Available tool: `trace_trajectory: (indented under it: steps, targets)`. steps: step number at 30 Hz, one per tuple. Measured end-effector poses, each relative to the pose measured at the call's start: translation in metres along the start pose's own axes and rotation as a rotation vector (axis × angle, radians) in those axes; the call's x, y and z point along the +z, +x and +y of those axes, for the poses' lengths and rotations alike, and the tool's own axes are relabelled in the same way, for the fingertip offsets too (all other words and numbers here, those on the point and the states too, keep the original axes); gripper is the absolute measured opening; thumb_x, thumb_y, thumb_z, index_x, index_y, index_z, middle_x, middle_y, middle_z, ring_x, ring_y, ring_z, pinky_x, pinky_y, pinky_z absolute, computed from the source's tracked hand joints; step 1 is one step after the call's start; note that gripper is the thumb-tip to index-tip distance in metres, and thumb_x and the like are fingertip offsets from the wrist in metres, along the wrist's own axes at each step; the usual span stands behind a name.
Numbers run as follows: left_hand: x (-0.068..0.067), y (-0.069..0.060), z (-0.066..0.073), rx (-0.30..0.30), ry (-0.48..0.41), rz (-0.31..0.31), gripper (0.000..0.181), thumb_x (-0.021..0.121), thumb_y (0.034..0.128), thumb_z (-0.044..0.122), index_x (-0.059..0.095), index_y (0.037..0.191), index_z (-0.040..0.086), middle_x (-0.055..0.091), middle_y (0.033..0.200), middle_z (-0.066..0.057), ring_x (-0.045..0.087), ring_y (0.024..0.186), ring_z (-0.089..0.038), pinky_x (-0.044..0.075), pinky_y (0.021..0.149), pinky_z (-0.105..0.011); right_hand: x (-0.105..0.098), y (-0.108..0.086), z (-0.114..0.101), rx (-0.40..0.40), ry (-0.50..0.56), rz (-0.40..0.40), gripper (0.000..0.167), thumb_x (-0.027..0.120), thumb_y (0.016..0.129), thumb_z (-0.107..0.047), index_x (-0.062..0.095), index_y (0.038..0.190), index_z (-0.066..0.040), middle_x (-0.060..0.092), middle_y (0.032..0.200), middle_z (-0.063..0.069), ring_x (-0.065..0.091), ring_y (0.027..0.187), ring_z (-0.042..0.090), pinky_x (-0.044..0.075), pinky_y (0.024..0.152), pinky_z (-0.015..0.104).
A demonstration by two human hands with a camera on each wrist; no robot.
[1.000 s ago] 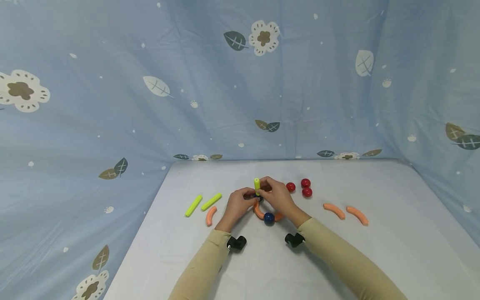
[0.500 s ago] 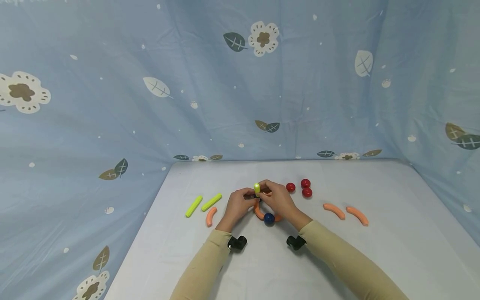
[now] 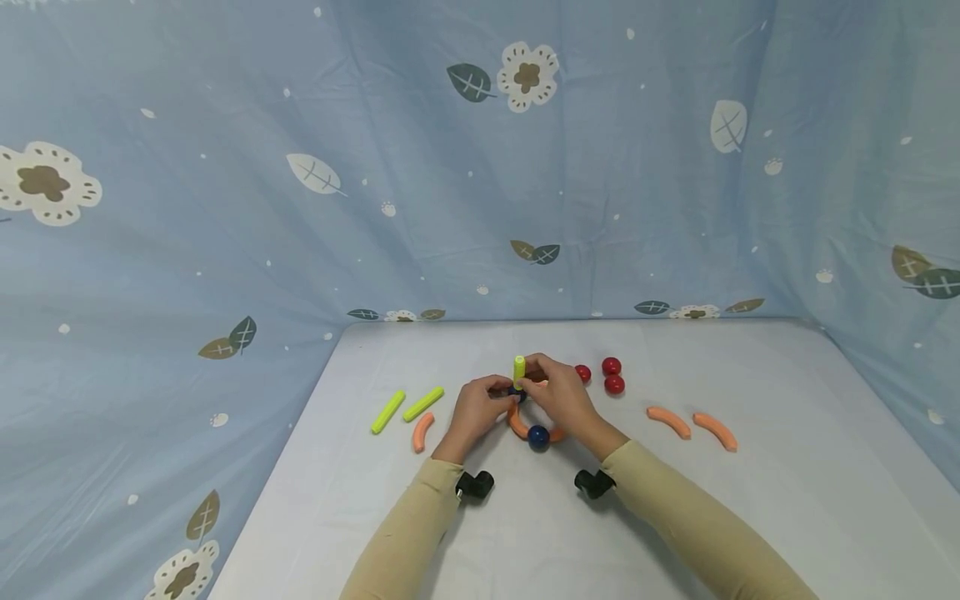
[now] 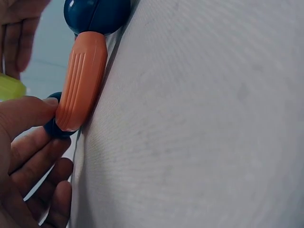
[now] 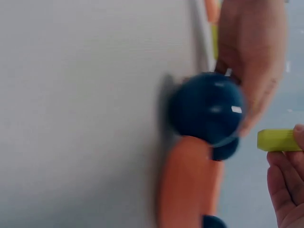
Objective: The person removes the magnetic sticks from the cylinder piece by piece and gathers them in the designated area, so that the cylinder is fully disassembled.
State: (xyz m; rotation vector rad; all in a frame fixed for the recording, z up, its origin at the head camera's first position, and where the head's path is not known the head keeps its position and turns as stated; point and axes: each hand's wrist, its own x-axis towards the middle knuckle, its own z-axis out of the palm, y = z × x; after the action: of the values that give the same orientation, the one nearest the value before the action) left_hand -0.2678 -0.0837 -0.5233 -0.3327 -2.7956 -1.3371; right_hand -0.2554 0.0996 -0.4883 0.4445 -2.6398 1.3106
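My left hand (image 3: 480, 407) pinches a dark blue ball (image 4: 57, 130) between thumb and fingers. An orange curved rod (image 4: 81, 83) joins that ball to a nearer blue ball (image 3: 538, 437), and more orange curved rods continue the ring, partly hidden by the right hand. My right hand (image 3: 558, 390) holds a yellow-green rod (image 3: 519, 371) upright between thumb and fingers. In the right wrist view the rod's lower end (image 5: 262, 140) is above the ball at the left fingertips, with a gap between them.
Two yellow-green rods (image 3: 387, 412) and a short orange curved rod (image 3: 422, 432) lie at the left. Three red balls (image 3: 611, 367) sit at the back, right of the hands. Farther right lie two orange curved rods (image 3: 715, 431). A blue patterned curtain (image 3: 480, 167) hangs behind the white table (image 3: 525, 533).
The yellow-green rod tipped toward the head camera, then came upright again, slightly farther right. My right hand shifted a little with it; my left hand stayed on the ball.
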Motion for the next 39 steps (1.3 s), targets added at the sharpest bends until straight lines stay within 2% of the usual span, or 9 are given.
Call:
trace_trajectory:
  steps: [4, 13, 20, 27, 34, 39]
  targets:
    - [0.000, 0.000, 0.001, -0.006, -0.007, 0.004, 0.027, 0.080, 0.0885, 0.024, 0.076, 0.113, 0.013, 0.075, 0.104, 0.000, 0.070, 0.095, -0.017, 0.056, 0.085, -0.037, -0.007, 0.001, 0.000, 0.001, -0.007, 0.026, 0.029, 0.077, 0.093, -0.020, 0.067, 0.118, -0.012, 0.075, 0.108, 0.002, 0.070, 0.103, 0.022, 0.057, 0.092, 0.045]
    - [0.000, -0.001, 0.003, -0.040, -0.006, 0.000, 0.026, 0.079, 0.0898, 0.028, 0.077, 0.113, 0.016, 0.075, 0.105, 0.002, 0.069, 0.096, -0.016, 0.056, 0.087, -0.039, -0.017, -0.006, 0.014, 0.018, -0.034, 0.018, 0.028, 0.077, 0.093, -0.020, 0.067, 0.117, -0.010, 0.075, 0.108, 0.004, 0.071, 0.098, 0.023, 0.058, 0.088, 0.045]
    - [0.001, -0.001, 0.003, -0.046, -0.012, -0.008, 0.027, 0.079, 0.0901, 0.029, 0.076, 0.114, 0.016, 0.074, 0.104, 0.002, 0.068, 0.095, -0.016, 0.055, 0.086, -0.038, -0.034, -0.022, 0.030, 0.010, -0.065, 0.000, 0.029, 0.077, 0.093, -0.019, 0.069, 0.119, -0.010, 0.074, 0.107, 0.003, 0.071, 0.095, 0.021, 0.060, 0.080, 0.039]
    - [0.000, -0.001, 0.003, -0.039, -0.011, -0.005, 0.028, 0.078, 0.0908, 0.028, 0.076, 0.116, 0.016, 0.074, 0.106, 0.001, 0.068, 0.097, -0.018, 0.055, 0.088, -0.039, -0.057, -0.037, 0.044, -0.034, -0.106, 0.024, 0.037, 0.076, 0.094, -0.017, 0.068, 0.127, -0.006, 0.074, 0.107, 0.006, 0.070, 0.095, 0.023, 0.059, 0.083, 0.044]
    - [0.000, -0.002, 0.003, -0.039, -0.013, -0.011, 0.028, 0.078, 0.0912, 0.027, 0.076, 0.116, 0.016, 0.074, 0.107, 0.001, 0.067, 0.098, -0.018, 0.055, 0.088, -0.039, -0.079, -0.053, 0.053, -0.051, -0.151, 0.036, 0.036, 0.077, 0.092, -0.012, 0.069, 0.125, -0.004, 0.073, 0.107, 0.007, 0.070, 0.095, 0.024, 0.060, 0.082, 0.045]
    - [-0.001, -0.004, 0.003, -0.037, -0.012, -0.011, 0.028, 0.078, 0.0912, 0.028, 0.075, 0.117, 0.015, 0.074, 0.107, 0.001, 0.067, 0.098, -0.017, 0.055, 0.087, -0.038, -0.091, -0.066, 0.061, -0.018, -0.220, 0.011, 0.038, 0.077, 0.091, -0.012, 0.069, 0.128, -0.004, 0.071, 0.107, 0.007, 0.069, 0.091, 0.024, 0.059, 0.078, 0.043]
